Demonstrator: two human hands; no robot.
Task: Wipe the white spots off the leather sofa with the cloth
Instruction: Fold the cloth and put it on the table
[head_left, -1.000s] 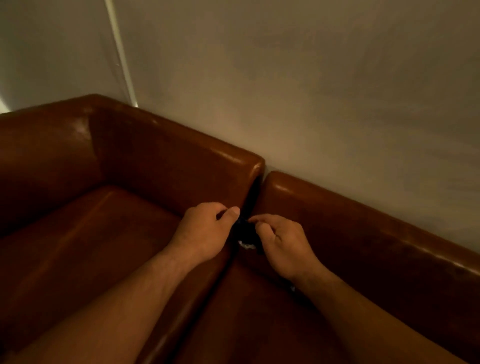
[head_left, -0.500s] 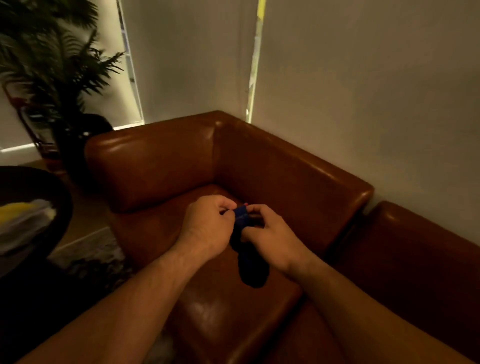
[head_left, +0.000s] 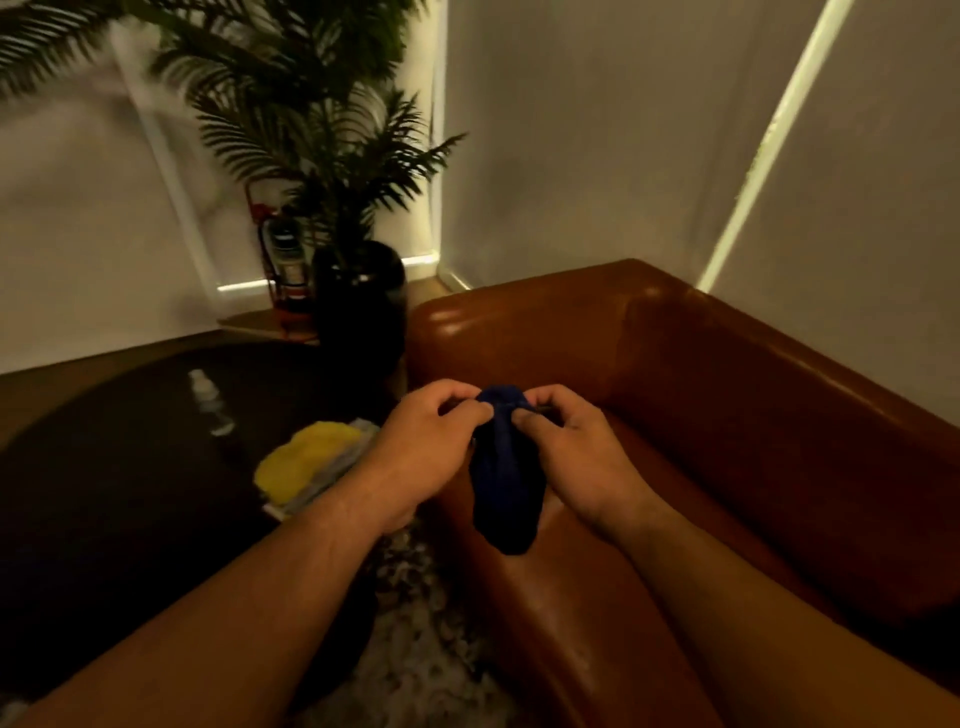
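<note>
We see both hands raised together over the front corner of the brown leather sofa (head_left: 727, 395), with the dark blue cloth (head_left: 506, 488) between them. The left hand (head_left: 431, 441) and the right hand (head_left: 571, 447) each pinch the cloth's bunched top edge with curled fingers and thumb, knuckles facing each other and almost touching. The rest of the cloth hangs down between the wrists, and its lower end is in front of the seat's rounded front edge. Beyond the hands the sofa's armrest runs across. To the right of the right hand the backrest runs along the wall (head_left: 597, 130) and meets the armrest in a corner, so the seat is walled on those two sides. To the left of the left hand is the curved rim of a dark round table (head_left: 104, 467). Only a narrow strip of mottled rug (head_left: 415, 649) separates it from the sofa, under the left forearm. Both forearms reach forward, bare, and converge on the cloth. On the table, just beside the left wrist, is a yellow cloth (head_left: 306, 460) on a pale folded stack, with a small clear spray bottle (head_left: 210, 402) farther to the left. Past the armrest a palm (head_left: 311, 130) stands in a dark pot (head_left: 358, 301), next to a fire extinguisher (head_left: 283, 265). The light is dim and the leather shows soft glints.
</note>
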